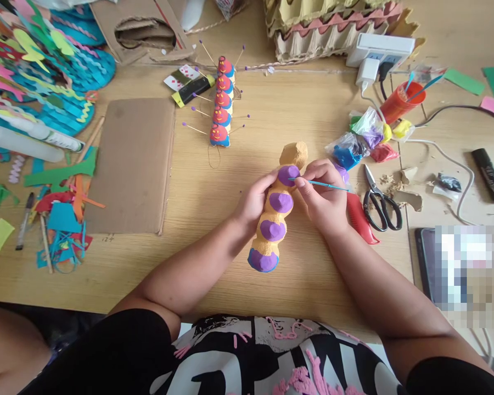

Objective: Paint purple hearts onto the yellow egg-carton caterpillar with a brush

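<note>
A strip of egg-carton cups (276, 216), coloured orange, tilts above the table in front of me. Purple clay (281, 202) caps several of its cups, and the nearest cup also has a blue edge. The farthest cup is bare orange. My left hand (253, 200) grips the strip along its left side, fingers partly hidden behind it. In my right hand (323, 195) is a thin blue modelling tool (327, 185), pinched between thumb and fingers, its tip at the purple clay on the second-farthest cup.
A finished-looking red and blue egg-carton caterpillar (221, 101) with cotton-swab legs stands beyond. Left lie a cardboard sheet (132, 164) and paper scraps (63, 219). At right are scissors (381, 200), bagged clay (348, 156), an orange cup (403, 101), a power strip (381, 48) and cables.
</note>
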Action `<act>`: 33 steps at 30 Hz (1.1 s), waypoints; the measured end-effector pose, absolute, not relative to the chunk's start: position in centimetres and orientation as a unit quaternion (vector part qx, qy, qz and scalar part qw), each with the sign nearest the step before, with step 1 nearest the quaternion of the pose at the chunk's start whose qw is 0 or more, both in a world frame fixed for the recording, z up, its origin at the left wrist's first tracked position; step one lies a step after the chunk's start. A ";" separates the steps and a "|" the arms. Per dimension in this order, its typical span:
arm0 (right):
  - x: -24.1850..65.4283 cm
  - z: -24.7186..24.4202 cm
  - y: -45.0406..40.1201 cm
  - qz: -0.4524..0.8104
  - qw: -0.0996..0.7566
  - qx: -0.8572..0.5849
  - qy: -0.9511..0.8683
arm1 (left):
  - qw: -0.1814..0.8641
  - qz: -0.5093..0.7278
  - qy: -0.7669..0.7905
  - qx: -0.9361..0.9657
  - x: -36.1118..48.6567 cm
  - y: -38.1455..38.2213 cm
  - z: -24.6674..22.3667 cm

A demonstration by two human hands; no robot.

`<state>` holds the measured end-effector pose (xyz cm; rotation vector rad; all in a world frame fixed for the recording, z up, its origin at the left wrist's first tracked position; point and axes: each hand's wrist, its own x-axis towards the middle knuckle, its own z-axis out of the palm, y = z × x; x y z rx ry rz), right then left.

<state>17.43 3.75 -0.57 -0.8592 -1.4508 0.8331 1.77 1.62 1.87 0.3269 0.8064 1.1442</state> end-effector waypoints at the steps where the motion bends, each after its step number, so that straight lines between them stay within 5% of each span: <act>1: 17.4 -0.6 3.7 0.348 0.592 -0.374 -0.623 | 0.754 0.526 0.364 0.148 1.8 1.6 1.9; 33: 17.2 0.2 3.6 0.378 0.590 -0.369 -0.610 | 0.744 0.500 0.427 0.121 1.8 1.4 2.3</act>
